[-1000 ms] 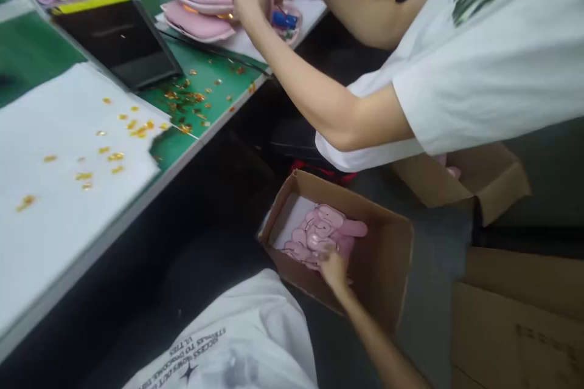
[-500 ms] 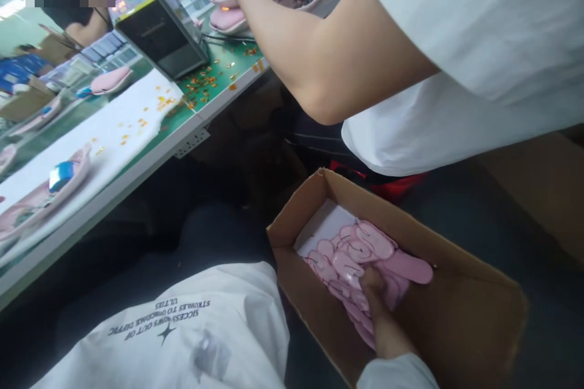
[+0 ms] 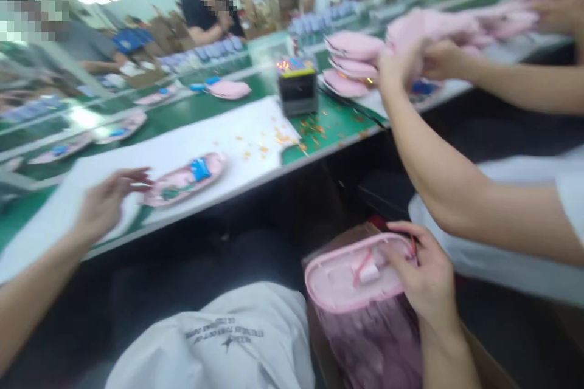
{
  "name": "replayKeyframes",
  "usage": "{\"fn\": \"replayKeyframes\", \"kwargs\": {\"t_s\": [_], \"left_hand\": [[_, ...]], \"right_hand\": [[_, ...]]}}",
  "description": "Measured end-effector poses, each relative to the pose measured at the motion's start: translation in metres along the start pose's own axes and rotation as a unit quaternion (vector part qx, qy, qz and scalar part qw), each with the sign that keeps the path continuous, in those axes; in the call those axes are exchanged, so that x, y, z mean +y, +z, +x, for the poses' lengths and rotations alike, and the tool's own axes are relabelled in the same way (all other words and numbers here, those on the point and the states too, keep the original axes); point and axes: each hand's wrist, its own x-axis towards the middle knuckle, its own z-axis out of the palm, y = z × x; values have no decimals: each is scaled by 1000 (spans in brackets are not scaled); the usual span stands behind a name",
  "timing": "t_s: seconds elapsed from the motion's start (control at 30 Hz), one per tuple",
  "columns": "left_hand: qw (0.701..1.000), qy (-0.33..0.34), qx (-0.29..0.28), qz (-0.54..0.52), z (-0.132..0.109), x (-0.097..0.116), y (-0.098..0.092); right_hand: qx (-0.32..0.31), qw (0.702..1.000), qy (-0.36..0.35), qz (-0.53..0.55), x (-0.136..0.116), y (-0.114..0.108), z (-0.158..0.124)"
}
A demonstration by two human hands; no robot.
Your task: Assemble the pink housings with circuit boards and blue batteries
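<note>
My right hand (image 3: pixel 431 276) grips a pink oval plastic cover (image 3: pixel 333 282) by its right end, fingers round the rim. The cover's hollow inner side faces me, with a white piece and red wires in it. It is above the cardboard box (image 3: pixel 351 237), where more pink parts (image 3: pixel 387 346) lie blurred. On the table, my left hand (image 3: pixel 104 203) has its fingers stretched out beside the near end of a pink shell (image 3: pixel 182 185). That shell holds a blue wrapped block (image 3: pixel 199 169) and a green circuit board (image 3: pixel 172 193). Whether the fingertips touch it I cannot tell.
A dark box-shaped device (image 3: pixel 297 91) stands on the green table (image 3: pixel 260 67), with orange scraps (image 3: pixel 314 127) near it. White sheeting (image 3: pixel 109 164) covers the near edge. A co-worker's arm (image 3: pixel 438 158) reaches in at right by stacked pink shells (image 3: pixel 353 64). Other people sit across the table.
My right hand has come up out of the box with a pink cover. My left hand has come into view at the table. The view has turned up toward the table.
</note>
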Motion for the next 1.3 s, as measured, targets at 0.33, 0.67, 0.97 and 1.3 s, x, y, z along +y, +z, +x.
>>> {"fn": "replayKeyframes", "kwargs": {"t_s": [0.33,0.67,0.97,1.3], "left_hand": [[965,0,-11,-261,15,-62,-43],[850,-101,57,-514,39,-70,-26],[906,233,345,-81,56,-56,-12],[838,-63,82,-536,62,-75,-3]], "right_hand": [[-355,934,-11,-23,-159,323,148],[-396,873,-185,-215,-191,309,138],[-321,728,-544,-265,-246,379,78],[-390,767,-405,-309,-238,405,87]]}}
